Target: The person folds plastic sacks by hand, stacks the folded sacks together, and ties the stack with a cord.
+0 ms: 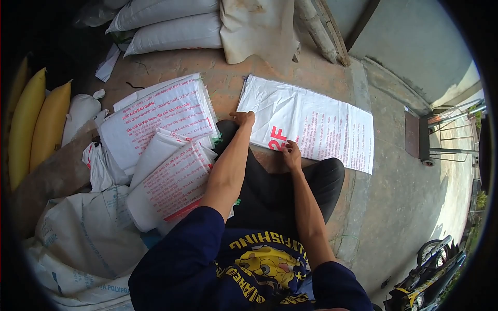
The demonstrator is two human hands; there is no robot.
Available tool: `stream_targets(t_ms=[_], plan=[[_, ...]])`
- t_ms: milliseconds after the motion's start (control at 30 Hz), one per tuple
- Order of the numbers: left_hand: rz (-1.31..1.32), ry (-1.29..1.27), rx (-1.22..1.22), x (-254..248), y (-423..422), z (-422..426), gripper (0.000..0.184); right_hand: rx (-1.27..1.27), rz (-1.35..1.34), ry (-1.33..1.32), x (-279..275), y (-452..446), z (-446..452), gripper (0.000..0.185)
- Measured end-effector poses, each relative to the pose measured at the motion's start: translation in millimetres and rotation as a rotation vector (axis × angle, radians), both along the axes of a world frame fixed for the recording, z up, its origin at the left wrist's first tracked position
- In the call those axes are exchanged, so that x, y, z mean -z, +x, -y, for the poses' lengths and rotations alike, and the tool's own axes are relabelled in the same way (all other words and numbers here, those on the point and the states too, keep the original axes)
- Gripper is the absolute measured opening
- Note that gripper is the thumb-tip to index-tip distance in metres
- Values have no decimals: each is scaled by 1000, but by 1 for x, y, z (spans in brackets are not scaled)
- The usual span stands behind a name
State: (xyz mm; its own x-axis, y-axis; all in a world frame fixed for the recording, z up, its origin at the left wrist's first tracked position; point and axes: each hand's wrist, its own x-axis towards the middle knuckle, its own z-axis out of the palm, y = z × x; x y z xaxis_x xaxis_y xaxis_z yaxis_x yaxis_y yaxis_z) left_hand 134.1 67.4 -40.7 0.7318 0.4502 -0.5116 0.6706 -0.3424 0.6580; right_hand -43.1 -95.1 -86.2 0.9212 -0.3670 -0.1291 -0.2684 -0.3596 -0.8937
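A flat white woven sack (321,122) with red print lies in front of my crossed legs, its long side running across. My left hand (245,119) is closed on the sack's near left corner, fingers curled at the edge. At the near long edge, beside the big red lettering, my right hand (292,154) pinches the sack between thumb and fingers. To my left lies a pile of similar flattened sacks (155,116). Nearer to me, a folded bundle of sacks (168,181) rests against my left leg.
Full white sacks (176,31) are stacked at the back, with a beige sheet (259,26) hanging beside them. Yellow filled sacks (49,124) stand at far left. A large crumpled sack (91,238) sits near left. On the right are a hand cart (420,135) and a motorbike (428,277).
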Motion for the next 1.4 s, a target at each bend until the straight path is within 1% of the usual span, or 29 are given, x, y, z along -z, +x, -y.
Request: stream_targets(t_ms=[33, 67, 133, 200, 233, 267, 300, 333, 400, 533, 600, 633, 733, 800, 833, 900, 933, 1000, 1033, 1100, 1133, 1167, 1200, 1233, 1267, 1300, 1333, 1367, 1400], plan=[[48, 119, 7, 0, -4, 4, 84, 37, -10, 6, -2, 0, 0, 47], [48, 120, 9, 1, -4, 2, 84, 72, -22, 12, -2, 0, 1, 48], [34, 167, 309, 2, -5, -3, 51, 99, -18, 8, -3, 0, 1, 48], [220, 142, 305, -5, -23, -1, 28, 125, -12, 6, 5, 2, 3, 48], [250, 223, 392, -10, -30, 1, 26, 125, 11, -60, 11, 3, 5, 48], [339, 298, 396, -8, -36, 4, 24, 124, 36, -125, 16, 5, 6, 48], [431, 370, 399, -9, -42, 7, 22, 108, -46, -64, 6, 5, 6, 50], [480, 423, 418, -9, -48, 10, 23, 105, -43, -63, -2, 3, 3, 50], [420, 420, 451, -19, -54, 11, 26, 202, -83, -480, -15, -6, -6, 50], [283, 431, 578, -44, -67, 14, 31, 217, -89, -568, 3, -6, -1, 56], [268, 456, 616, -47, -71, 13, 32, 79, -243, -548, -2, -6, -2, 62], [252, 478, 646, -49, -71, 14, 33, 39, -261, -555, -4, -6, -4, 64], [303, 466, 676, -99, -76, 18, 31, -8, -275, -579, -3, -4, -7, 61], [401, 451, 723, -126, -78, 24, 31, -121, -250, -521, -9, -2, -8, 58], [555, 451, 671, -138, -82, 31, 25, -232, -226, -513, -8, 2, -7, 57], [673, 456, 687, -157, -93, 43, 24, -351, -31, -422, 21, 13, -3, 55], [671, 415, 716, -167, -100, 50, 21, -510, 123, -557, 54, 26, 3, 53], [651, 297, 778, -166, -113, 66, 27, -643, 142, 175, -3, 23, 0, 55], [626, 247, 816, -164, -118, 73, 28, -480, 172, 201, -9, 15, -11, 52], [670, 227, 842, -139, -126, 87, 33, -313, 53, 435, -60, 0, -14, 51], [666, 186, 852, -128, -129, 93, 37, -255, 90, 580, -68, 0, -11, 51], [676, 85, 851, -112, -131, 98, 38, -255, 90, 575, -44, 8, 4, 51], [684, -15, 849, -99, -133, 101, 40, -21, 185, 993, 5, 21, 29, 56], [653, -102, 875, -95, -135, 100, 48, 231, 281, 1403, 27, 28, 43, 61], [718, -121, 917, -85, -137, 99, 51, 664, 168, 1300, -32, 17, 44, 70], [782, -140, 958, -78, -140, 97, 54, 461, 263, 1471, -60, 2, 54, 75], [785, -120, 1025, -86, -145, 92, 55, 373, 279, 1424, -73, -5, 63, 73], [782, -124, 1026, -78, -146, 91, 55, 377, 248, 1231, -96, -9, 60, 73], [892, -65, 1102, -62, -144, 91, 52, 378, 220, 1038, -113, -8, 56, 72]])
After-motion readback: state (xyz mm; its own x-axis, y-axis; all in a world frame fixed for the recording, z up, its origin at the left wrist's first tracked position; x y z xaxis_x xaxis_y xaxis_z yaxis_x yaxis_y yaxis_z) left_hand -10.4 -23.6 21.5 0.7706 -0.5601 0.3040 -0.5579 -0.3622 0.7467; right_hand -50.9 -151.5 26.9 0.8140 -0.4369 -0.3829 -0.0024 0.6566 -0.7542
